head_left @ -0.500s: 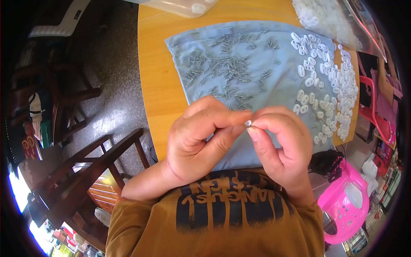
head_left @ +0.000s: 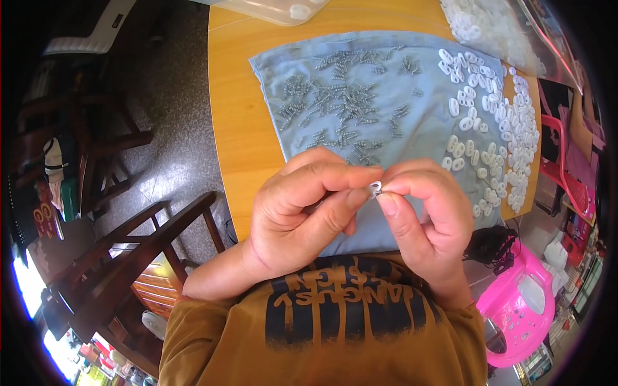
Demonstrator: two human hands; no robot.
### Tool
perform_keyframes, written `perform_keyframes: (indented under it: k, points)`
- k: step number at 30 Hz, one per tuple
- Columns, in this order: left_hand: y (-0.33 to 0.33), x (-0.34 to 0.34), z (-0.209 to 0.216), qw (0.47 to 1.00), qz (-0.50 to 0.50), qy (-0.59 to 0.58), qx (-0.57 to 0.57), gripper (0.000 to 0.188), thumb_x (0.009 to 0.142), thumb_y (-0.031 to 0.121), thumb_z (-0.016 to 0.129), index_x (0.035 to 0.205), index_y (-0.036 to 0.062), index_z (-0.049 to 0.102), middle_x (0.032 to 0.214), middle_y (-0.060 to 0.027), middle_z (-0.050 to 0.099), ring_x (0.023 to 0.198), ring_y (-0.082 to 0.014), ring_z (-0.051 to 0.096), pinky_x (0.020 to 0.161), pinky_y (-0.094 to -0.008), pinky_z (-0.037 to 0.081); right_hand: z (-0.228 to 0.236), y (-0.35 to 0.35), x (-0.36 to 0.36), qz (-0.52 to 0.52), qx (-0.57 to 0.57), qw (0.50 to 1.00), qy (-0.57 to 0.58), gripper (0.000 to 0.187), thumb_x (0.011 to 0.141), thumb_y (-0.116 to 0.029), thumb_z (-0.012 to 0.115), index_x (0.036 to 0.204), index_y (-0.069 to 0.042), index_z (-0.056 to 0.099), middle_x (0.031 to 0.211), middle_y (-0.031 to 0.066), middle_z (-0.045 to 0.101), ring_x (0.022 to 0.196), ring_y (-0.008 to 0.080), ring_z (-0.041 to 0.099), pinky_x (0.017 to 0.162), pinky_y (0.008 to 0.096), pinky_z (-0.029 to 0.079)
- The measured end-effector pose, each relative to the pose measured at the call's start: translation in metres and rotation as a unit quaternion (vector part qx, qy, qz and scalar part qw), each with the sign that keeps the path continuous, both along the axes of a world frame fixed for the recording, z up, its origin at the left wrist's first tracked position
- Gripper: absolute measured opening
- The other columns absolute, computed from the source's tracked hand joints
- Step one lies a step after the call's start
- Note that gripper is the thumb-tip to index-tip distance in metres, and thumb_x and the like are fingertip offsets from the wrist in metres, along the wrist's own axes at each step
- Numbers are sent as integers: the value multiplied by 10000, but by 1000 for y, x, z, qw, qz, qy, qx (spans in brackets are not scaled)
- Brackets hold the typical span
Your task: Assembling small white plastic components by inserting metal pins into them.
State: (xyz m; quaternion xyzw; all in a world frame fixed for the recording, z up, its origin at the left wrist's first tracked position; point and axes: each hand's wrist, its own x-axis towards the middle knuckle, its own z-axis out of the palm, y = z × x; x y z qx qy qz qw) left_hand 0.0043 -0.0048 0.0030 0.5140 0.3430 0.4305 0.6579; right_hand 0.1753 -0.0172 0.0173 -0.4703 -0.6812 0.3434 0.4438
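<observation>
Close to my chest, both hands meet over the near edge of a blue cloth (head_left: 425, 135). My left hand (head_left: 299, 212) pinches a small white oval plastic piece (head_left: 375, 186) between thumb and forefinger. My right hand (head_left: 430, 215) is closed in a pinch at the piece's near right side; a tiny dark metallic bit shows there, perhaps a spring, too small to be sure. Small metal springs (head_left: 351, 101) lie scattered across the cloth beyond my left hand. Many loose white oval plastic pieces (head_left: 508, 122) are spread to the right, on the cloth and the table.
The cloth lies on a yellow wooden table (head_left: 235, 128). A clear bag of white pieces (head_left: 489, 32) sits at the far right, a translucent container (head_left: 277, 8) at the far edge. Dark wooden chairs (head_left: 148, 251) stand left; a pink plastic chair (head_left: 524, 309) and black cables (head_left: 489, 248) are right.
The white piece shows more between my fingertips now. My right fingertips have shifted slightly right and down, and a bit of metal has come into sight.
</observation>
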Motion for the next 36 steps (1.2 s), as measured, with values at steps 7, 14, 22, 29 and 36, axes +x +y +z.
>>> perform_keyframes:
  k: [7, 14, 22, 29, 36]
  points:
    - [-1, -1, -5, 992, 26, 71, 104, 240, 809, -95, 544, 1027, -27, 619, 815, -65, 538, 555, -76, 521, 485, -189, 405, -2, -1, -5, -13, 16, 1000, 6, 127, 733, 37, 633, 834, 2, 566, 731, 122, 592, 634, 267, 581, 557, 326, 454]
    - [-7, 4, -8, 996, 46, 62, 53, 170, 846, -46, 547, 1002, -12, 603, 832, -60, 507, 555, -69, 503, 504, -181, 398, -12, -3, 0, -3, -6, 999, 42, 103, 759, 17, 631, 840, 0, 569, 771, 115, 599, 660, 231, 579, 575, 295, 454]
    - [-5, 11, -9, 995, 50, -31, -84, 140, 868, -3, 547, 1001, -4, 589, 845, -54, 520, 559, -79, 502, 507, -183, 389, -9, -3, 10, -4, -22, 998, 63, 138, 768, -7, 641, 891, 1, 580, 815, 116, 605, 682, 219, 583, 614, 281, 464]
    - [-2, 7, -14, 987, 67, -64, -130, 149, 866, 42, 573, 1006, -9, 585, 824, -51, 536, 548, -80, 483, 497, -182, 375, -2, -12, 62, -171, -2, 979, -114, 118, 768, -11, 639, 872, 12, 589, 799, 113, 605, 674, 233, 576, 620, 303, 453]
    - [1, 8, -13, 985, 64, -68, -143, 156, 866, 45, 573, 1011, -12, 581, 825, -50, 534, 561, -80, 479, 504, -181, 373, -10, -39, 77, -202, -34, 944, -260, 152, 721, 10, 651, 862, -8, 596, 805, 106, 591, 720, 265, 554, 629, 336, 438]
